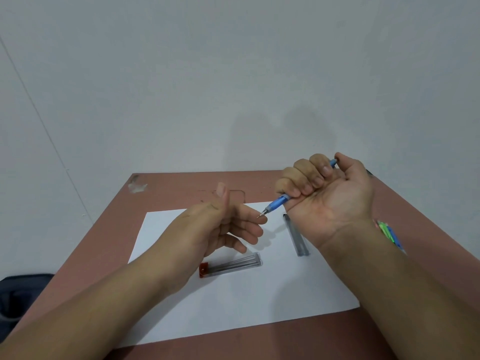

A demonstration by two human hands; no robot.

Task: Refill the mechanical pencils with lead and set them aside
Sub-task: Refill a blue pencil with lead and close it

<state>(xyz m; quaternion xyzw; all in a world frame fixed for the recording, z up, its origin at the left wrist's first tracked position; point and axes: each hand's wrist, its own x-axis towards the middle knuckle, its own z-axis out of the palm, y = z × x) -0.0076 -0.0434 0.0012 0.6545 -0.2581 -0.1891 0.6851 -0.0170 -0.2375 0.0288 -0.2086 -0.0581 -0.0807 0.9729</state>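
My right hand [324,193] wraps the blue plastic mechanical pencil [278,203], its metal tip touching my left hand [228,224], whose fingers are relaxed. My fist hides the barrel.

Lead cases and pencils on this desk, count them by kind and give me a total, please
Lead cases: 2, one red-capped, one grey
Pencil in the right hand: 1, blue
Pencils behind the right wrist: bunched, count unclear
Total clearly seen: 3
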